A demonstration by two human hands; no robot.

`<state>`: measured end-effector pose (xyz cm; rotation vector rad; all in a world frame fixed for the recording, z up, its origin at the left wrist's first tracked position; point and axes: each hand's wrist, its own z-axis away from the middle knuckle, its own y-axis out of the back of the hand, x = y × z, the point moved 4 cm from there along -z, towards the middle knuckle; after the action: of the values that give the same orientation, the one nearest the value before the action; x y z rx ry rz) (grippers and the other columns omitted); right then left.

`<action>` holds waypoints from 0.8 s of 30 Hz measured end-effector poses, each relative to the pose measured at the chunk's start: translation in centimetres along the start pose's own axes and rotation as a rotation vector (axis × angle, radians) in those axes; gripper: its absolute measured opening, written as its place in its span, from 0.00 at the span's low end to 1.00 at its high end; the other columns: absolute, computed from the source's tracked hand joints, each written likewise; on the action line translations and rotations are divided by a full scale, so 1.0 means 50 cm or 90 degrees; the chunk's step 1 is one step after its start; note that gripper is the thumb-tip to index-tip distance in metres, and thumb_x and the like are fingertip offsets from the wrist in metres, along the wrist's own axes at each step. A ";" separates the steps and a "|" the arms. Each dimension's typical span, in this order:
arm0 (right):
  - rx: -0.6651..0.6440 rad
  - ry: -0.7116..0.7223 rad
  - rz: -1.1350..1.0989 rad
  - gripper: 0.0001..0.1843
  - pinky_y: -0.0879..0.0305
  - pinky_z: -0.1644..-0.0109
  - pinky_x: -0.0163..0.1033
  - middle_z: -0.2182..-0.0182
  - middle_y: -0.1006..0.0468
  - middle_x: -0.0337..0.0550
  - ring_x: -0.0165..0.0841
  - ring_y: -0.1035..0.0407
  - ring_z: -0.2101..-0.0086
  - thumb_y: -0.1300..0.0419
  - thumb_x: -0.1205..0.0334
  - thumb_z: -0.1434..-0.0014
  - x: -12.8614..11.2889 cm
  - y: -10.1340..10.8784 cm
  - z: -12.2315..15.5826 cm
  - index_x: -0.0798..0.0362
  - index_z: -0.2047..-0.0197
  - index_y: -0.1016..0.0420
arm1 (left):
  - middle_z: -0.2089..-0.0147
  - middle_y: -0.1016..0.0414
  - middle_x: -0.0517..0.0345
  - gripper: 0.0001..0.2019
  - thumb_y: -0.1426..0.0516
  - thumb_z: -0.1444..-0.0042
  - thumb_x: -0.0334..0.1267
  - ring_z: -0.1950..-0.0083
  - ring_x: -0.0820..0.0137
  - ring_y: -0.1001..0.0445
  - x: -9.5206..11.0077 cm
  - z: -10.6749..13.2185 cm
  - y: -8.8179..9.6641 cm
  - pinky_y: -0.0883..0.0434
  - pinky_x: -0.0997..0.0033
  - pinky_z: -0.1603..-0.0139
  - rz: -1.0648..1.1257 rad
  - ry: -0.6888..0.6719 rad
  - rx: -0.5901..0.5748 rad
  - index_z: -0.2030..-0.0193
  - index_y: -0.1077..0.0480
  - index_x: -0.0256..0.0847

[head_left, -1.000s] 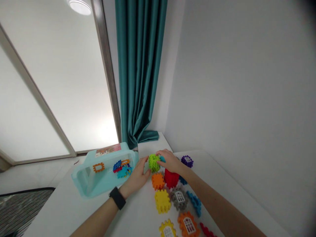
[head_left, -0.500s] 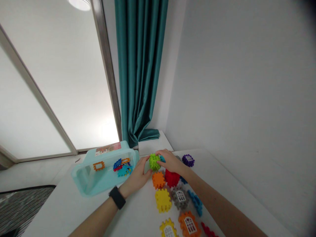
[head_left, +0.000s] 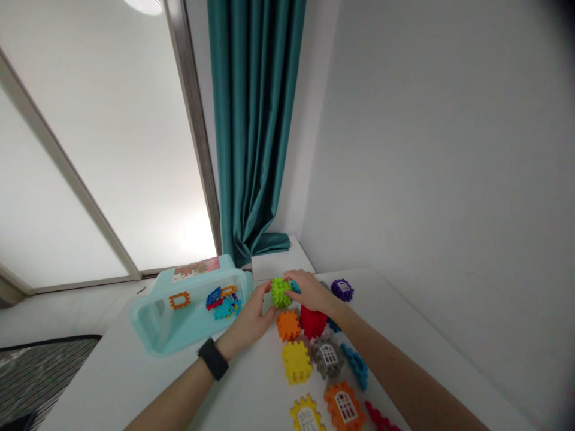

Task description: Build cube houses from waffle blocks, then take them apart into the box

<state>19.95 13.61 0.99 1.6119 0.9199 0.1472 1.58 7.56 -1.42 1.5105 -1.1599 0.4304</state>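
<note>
My left hand and my right hand both press on a lime-green waffle block from either side, above the white table. A teal block shows behind it, partly hidden by my right fingers. Just below my hands lie an orange block and a red block. Nearer me are a yellow block and a grey window block.
A pale turquoise plastic tub lies on its side left of my left hand, holding several coloured blocks. More blocks lie right and near, including a purple one. A teal curtain and white wall bound the table.
The view has tilted slightly, pushing the ceiling lamp nearly out of frame. Both hands stay on the green block, and the blocks on the table have not visibly moved.
</note>
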 end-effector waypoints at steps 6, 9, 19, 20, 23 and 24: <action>0.027 -0.002 -0.010 0.15 0.37 0.38 0.51 0.47 0.22 0.51 0.42 0.28 0.47 0.38 0.67 0.42 -0.003 0.014 0.008 0.52 0.50 0.26 | 0.36 0.33 0.43 0.30 0.45 0.41 0.30 0.36 0.58 0.32 0.011 0.009 0.005 0.31 0.50 0.38 -0.024 -0.013 0.016 0.32 0.45 0.41; 0.045 -0.001 -0.018 0.15 0.37 0.37 0.53 0.46 0.23 0.52 0.42 0.29 0.45 0.39 0.67 0.41 -0.017 0.026 0.017 0.52 0.50 0.25 | 0.38 0.30 0.45 0.28 0.45 0.41 0.30 0.39 0.59 0.29 0.024 0.017 0.011 0.29 0.52 0.40 -0.041 -0.025 0.018 0.33 0.42 0.42; 0.091 0.077 -0.041 0.15 0.38 0.34 0.52 0.44 0.24 0.49 0.40 0.32 0.42 0.45 0.67 0.36 -0.144 0.057 0.059 0.51 0.48 0.25 | 0.41 0.27 0.47 0.18 0.48 0.40 0.30 0.40 0.59 0.28 0.063 0.077 0.062 0.30 0.52 0.38 -0.185 -0.068 0.036 0.43 0.32 0.41; 0.090 0.081 -0.039 0.15 0.38 0.34 0.52 0.43 0.24 0.48 0.40 0.32 0.42 0.45 0.67 0.36 -0.159 0.054 0.064 0.51 0.47 0.25 | 0.41 0.28 0.47 0.19 0.48 0.40 0.31 0.40 0.59 0.28 0.060 0.087 0.070 0.30 0.52 0.38 -0.221 -0.075 0.039 0.42 0.32 0.42; 0.082 0.080 -0.036 0.17 0.39 0.33 0.53 0.41 0.26 0.48 0.40 0.34 0.40 0.45 0.67 0.36 -0.201 0.038 0.078 0.50 0.45 0.26 | 0.39 0.29 0.46 0.20 0.47 0.41 0.31 0.39 0.55 0.29 0.047 0.123 0.096 0.31 0.47 0.38 -0.353 -0.093 0.032 0.41 0.32 0.42; 0.075 0.082 -0.038 0.17 0.40 0.33 0.53 0.41 0.26 0.48 0.40 0.35 0.40 0.45 0.67 0.36 -0.214 0.031 0.082 0.50 0.45 0.26 | 0.39 0.29 0.45 0.20 0.47 0.40 0.31 0.40 0.54 0.29 0.042 0.136 0.106 0.31 0.46 0.39 -0.392 -0.097 0.027 0.41 0.31 0.43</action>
<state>15.73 3.74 5.30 1.6976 1.0916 0.1591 -4.07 1.14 1.03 1.8636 -0.7414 -0.0818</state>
